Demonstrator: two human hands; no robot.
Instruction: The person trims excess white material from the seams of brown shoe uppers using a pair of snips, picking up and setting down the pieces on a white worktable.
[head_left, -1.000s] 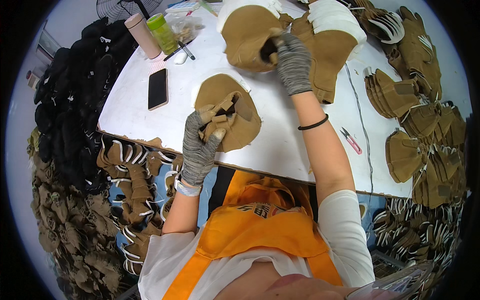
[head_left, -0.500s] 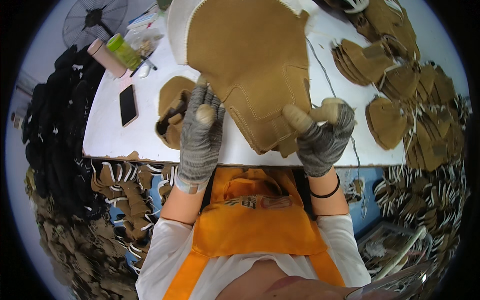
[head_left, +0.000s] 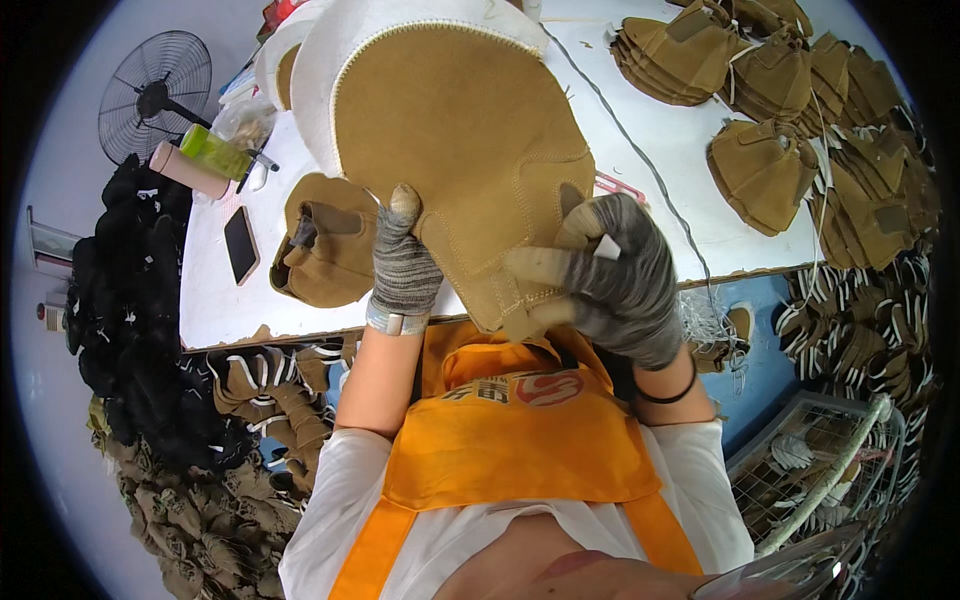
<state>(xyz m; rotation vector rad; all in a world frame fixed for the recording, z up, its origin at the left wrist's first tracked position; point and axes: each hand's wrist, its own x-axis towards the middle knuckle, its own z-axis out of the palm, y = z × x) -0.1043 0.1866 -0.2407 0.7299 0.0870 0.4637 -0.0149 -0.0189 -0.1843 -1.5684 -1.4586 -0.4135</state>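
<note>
A large stitched brown suede boot upper (head_left: 455, 120) with a white band sewn round its far edge is held up over the near edge of the table. My left hand (head_left: 405, 255), in a grey knitted glove with beige fingertips, grips its left side, thumb on top and fingers hidden beneath. My right hand (head_left: 620, 275), gloved alike and slightly blurred, closes over its lower right corner near the stitched seams. A small white bit (head_left: 607, 247) shows at the right glove's fingers. Left of my left hand, a second brown suede piece (head_left: 335, 245) lies folded on the table.
On the white table (head_left: 640, 210) are a phone (head_left: 241, 245), a pink bottle (head_left: 185, 170), a green bottle (head_left: 215, 152) and a grey cable (head_left: 640, 140). Bundled brown pieces (head_left: 765, 175) lie at right. A fan (head_left: 152, 98) stands far left; a wire basket (head_left: 800, 460) sits low right.
The boot upper has come lower and a little left. My left thumb now lies on its face. My right hand has moved left, its fingers reaching further over the lower corner.
</note>
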